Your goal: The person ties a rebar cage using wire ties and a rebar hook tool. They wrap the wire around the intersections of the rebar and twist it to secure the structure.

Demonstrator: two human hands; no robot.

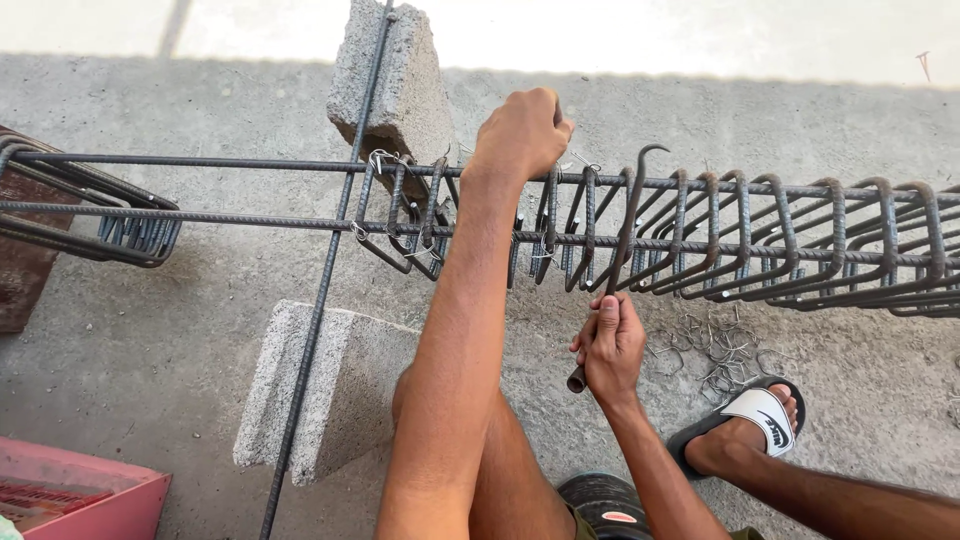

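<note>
Left hand clenched, apparently around the grey ribbed steel rebar cage. Right hand grips a dark hooked metal tying tool.

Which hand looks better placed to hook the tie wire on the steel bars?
Probably the right hand: it grips the hooked tool, whose tip sits at the rebar cage. The left hand is clenched on the top bar, steadying it.
</note>
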